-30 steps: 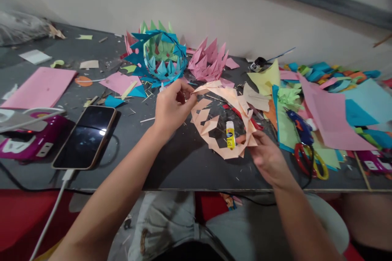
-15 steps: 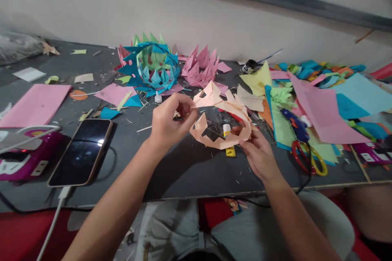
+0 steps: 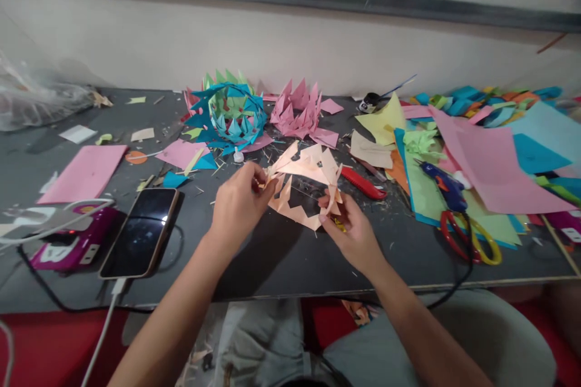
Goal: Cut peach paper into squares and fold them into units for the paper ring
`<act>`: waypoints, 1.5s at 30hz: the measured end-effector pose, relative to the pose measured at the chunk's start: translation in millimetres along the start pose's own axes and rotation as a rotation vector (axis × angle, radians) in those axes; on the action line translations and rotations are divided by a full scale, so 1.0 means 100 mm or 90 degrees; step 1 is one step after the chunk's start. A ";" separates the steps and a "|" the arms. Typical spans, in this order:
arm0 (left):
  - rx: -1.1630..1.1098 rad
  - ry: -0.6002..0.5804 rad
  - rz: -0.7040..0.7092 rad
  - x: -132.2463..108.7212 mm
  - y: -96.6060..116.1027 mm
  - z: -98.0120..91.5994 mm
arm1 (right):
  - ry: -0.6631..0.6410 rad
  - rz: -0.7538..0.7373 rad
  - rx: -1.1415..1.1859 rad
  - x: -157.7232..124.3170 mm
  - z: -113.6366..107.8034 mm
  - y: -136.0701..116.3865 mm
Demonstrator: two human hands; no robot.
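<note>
A peach paper ring (image 3: pixel 305 184) with pointed, zigzag edges is held a little above the dark table (image 3: pixel 281 254). My left hand (image 3: pixel 238 205) pinches its left end with fingers closed. My right hand (image 3: pixel 351 230) grips its right side between thumb and fingers. A yellow glue stick lies mostly hidden under the ring and my right hand. Behind the ring stand a blue and green spiked paper ring (image 3: pixel 233 110) and a pink spiked paper piece (image 3: pixel 299 112).
A phone (image 3: pixel 143 231) on a cable lies at the left beside a magenta device (image 3: pixel 68 242) and pink paper (image 3: pixel 84 172). A red cutter (image 3: pixel 363 184), a blue glue gun (image 3: pixel 442 184), red-and-yellow scissors (image 3: pixel 469 236) and stacked coloured sheets (image 3: pixel 490 163) lie right.
Both hands drew closer together and lifted the peach ring, curling it tighter. The ring now covers the glue stick. The camera view tilted up and shifted slightly.
</note>
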State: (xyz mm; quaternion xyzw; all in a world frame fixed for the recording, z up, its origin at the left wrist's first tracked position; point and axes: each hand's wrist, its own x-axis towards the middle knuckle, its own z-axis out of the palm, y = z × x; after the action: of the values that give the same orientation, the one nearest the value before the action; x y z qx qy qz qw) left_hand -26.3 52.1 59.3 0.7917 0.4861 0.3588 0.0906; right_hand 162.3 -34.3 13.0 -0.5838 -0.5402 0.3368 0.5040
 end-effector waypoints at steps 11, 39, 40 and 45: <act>0.104 -0.101 0.146 -0.43 -0.12 0.16 | -0.031 -0.061 -0.025 0.00 0.03 -0.06; 0.151 -0.295 0.344 -0.15 -0.37 0.29 | -0.054 -0.086 -0.047 0.02 0.01 -0.07; 0.154 -0.300 0.344 -0.14 -0.38 0.29 | -0.056 -0.085 -0.046 0.02 0.01 -0.07; 0.167 -0.323 0.318 -0.16 -0.36 0.26 | -0.052 -0.071 -0.030 0.04 0.00 -0.04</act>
State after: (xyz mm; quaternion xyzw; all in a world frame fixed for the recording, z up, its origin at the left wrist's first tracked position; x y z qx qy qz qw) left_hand -39.6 62.3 14.9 0.9543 0.2823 0.0967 0.0156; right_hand 162.1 -31.3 17.5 -0.5502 -0.5997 0.3187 0.4859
